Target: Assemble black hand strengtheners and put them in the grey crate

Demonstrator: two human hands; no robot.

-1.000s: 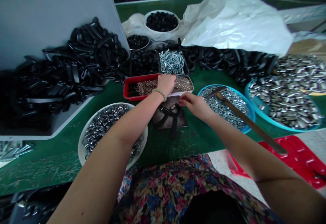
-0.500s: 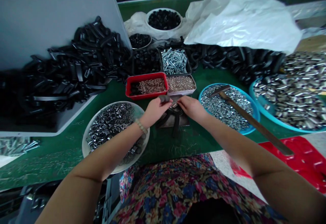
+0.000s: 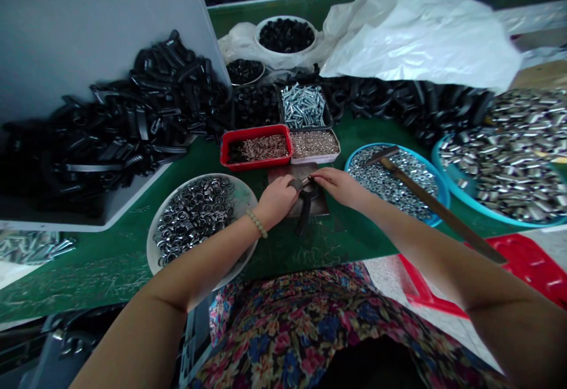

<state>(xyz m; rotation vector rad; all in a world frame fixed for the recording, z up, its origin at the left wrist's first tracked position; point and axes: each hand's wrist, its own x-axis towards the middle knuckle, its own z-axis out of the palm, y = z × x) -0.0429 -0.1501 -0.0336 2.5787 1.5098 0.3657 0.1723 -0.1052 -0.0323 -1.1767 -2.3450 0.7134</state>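
Note:
My left hand [image 3: 278,201], with a bead bracelet at the wrist, is closed around a curved black plastic part [image 3: 303,215] above a flat metal plate [image 3: 322,207] on the green table. A small shiny metal piece [image 3: 306,180] shows at the part's upper end, between my hands. The fingertips of my right hand [image 3: 339,187] are pinched together at that end; what they grip is too small to make out. My left fingers hide some of the black part.
Left stands a bowl of metal rings [image 3: 156,224]. Beyond the plate are a red tray of copper-coloured pins [image 3: 256,165], a tray of small rivets [image 3: 315,143] and a bin of screws [image 3: 303,105]. A hammer [image 3: 425,197] lies across a blue basin [image 3: 444,191].
The black part has turned in my left hand, which now wraps it from the near left side. My right hand has shifted slightly right, its fingers still at the metal end.

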